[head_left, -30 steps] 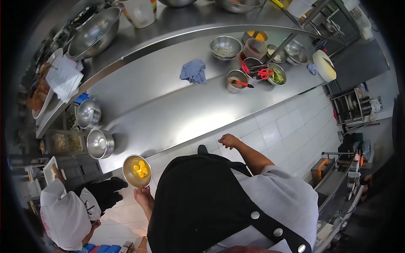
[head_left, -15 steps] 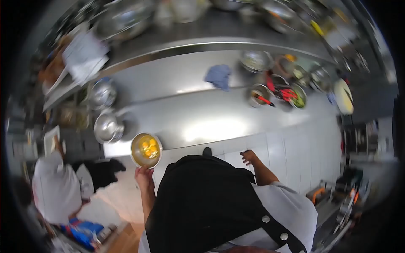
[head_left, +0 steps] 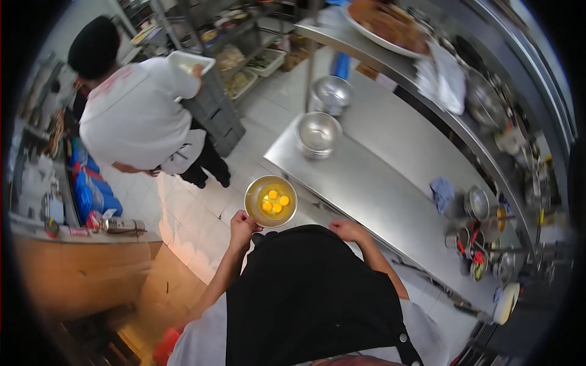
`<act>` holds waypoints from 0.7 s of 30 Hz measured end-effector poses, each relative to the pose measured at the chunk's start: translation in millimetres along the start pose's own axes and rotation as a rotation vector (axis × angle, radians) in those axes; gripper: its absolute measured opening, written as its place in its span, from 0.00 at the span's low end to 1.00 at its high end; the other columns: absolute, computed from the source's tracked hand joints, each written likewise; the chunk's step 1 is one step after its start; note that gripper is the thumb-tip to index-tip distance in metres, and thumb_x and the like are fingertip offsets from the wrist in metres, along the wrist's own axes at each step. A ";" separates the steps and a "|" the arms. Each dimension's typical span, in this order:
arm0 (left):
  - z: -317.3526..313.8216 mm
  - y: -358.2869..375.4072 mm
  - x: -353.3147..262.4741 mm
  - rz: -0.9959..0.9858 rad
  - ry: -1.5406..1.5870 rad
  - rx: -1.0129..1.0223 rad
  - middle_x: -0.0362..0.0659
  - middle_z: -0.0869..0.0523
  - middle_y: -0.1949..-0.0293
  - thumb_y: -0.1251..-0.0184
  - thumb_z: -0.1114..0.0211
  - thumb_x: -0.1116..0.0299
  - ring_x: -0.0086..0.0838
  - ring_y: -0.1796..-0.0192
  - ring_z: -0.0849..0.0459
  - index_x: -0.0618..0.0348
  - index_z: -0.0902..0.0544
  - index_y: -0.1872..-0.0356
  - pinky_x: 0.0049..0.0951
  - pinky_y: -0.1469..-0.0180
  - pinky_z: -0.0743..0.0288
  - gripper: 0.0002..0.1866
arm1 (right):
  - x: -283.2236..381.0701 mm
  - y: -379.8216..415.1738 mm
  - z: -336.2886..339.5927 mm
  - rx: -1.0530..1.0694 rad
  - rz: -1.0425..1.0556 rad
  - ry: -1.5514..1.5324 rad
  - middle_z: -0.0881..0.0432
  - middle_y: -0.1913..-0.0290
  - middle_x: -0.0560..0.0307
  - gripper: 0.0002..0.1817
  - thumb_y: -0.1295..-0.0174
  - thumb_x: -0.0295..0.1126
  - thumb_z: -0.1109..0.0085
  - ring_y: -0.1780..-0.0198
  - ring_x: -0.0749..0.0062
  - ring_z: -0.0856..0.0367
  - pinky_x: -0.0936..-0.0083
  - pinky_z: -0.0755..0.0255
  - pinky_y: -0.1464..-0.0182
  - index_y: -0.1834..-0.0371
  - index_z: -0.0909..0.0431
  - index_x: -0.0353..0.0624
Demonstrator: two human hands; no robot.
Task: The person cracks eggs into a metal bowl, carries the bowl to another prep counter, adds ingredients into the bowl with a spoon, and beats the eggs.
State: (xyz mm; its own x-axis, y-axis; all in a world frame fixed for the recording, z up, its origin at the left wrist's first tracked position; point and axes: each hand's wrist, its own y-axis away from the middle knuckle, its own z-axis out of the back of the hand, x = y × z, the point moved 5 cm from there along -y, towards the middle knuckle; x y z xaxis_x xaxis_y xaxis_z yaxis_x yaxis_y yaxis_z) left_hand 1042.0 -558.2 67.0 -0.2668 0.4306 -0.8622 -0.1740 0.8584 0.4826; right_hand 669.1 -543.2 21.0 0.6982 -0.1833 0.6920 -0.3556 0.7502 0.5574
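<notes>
My left hand (head_left: 245, 225) grips the near left rim of a metal bowl (head_left: 249, 208), which I carry in front of my apron, above the tiled floor. Inside lie several raw eggs (head_left: 274, 202), their yellow yolks whole in clear egg white. Just right of the bowl, close to my black apron (head_left: 317, 287), hangs my right hand (head_left: 347, 230) in a loose curl. Nothing shows in it, and part of its fingers is hard to make out. Beyond the bowl, a stack of metal bowls (head_left: 318, 133) stands on the corner of the steel counter.
The steel counter (head_left: 372, 186) runs along my right, its corner near the bowl. A co-worker (head_left: 143, 116) stands ahead left, holding a white tray (head_left: 192, 63) by stacked grey crates (head_left: 217, 113). A blue cloth (head_left: 442, 194) and seasoning containers (head_left: 479, 259) sit on the counter's right end.
My view has turned left, bringing the co-worker and shelves into sight. The bowl of eggs stays in my left hand and has come ahead of me. My right hand has drawn in towards the apron.
</notes>
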 end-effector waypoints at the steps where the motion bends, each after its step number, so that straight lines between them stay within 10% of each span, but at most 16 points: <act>1: 22.3 -5.7 -6.9 -0.016 -0.027 -0.017 0.45 0.18 0.73 0.34 0.36 0.79 0.29 0.77 0.15 0.60 0.29 0.67 0.27 0.74 0.16 0.08 | 38.0 -28.8 3.7 -0.045 0.073 -0.026 0.14 0.65 0.51 0.21 0.28 0.51 0.43 0.63 0.67 0.19 0.66 0.24 0.56 0.53 0.14 0.42; 10: 179.5 -45.4 -66.3 -0.009 -0.145 -0.109 0.44 0.20 0.73 0.34 0.36 0.80 0.30 0.77 0.16 0.60 0.30 0.68 0.29 0.73 0.14 0.10 | 372.5 -196.7 6.8 -0.017 0.417 -0.493 0.14 0.55 0.61 0.20 0.27 0.43 0.39 0.57 0.77 0.16 0.77 0.21 0.62 0.39 0.20 0.43; 21: 227.6 -115.5 -100.0 0.010 -0.011 -0.189 0.43 0.21 0.74 0.33 0.37 0.81 0.28 0.78 0.19 0.57 0.31 0.69 0.29 0.73 0.14 0.11 | 542.6 -318.3 26.3 -0.376 0.617 -0.525 0.21 0.37 0.45 0.34 0.33 0.41 0.33 0.46 0.62 0.16 0.65 0.18 0.47 0.27 0.30 0.39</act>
State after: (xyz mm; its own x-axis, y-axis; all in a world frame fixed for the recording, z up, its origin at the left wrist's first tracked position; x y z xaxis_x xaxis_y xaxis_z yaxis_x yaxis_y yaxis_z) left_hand 1304.5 -637.0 62.4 -0.2590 0.4431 -0.8582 -0.3464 0.7868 0.5108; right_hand 1144.8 -898.1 231.1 0.0425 0.1238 0.9914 -0.2825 0.9533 -0.1070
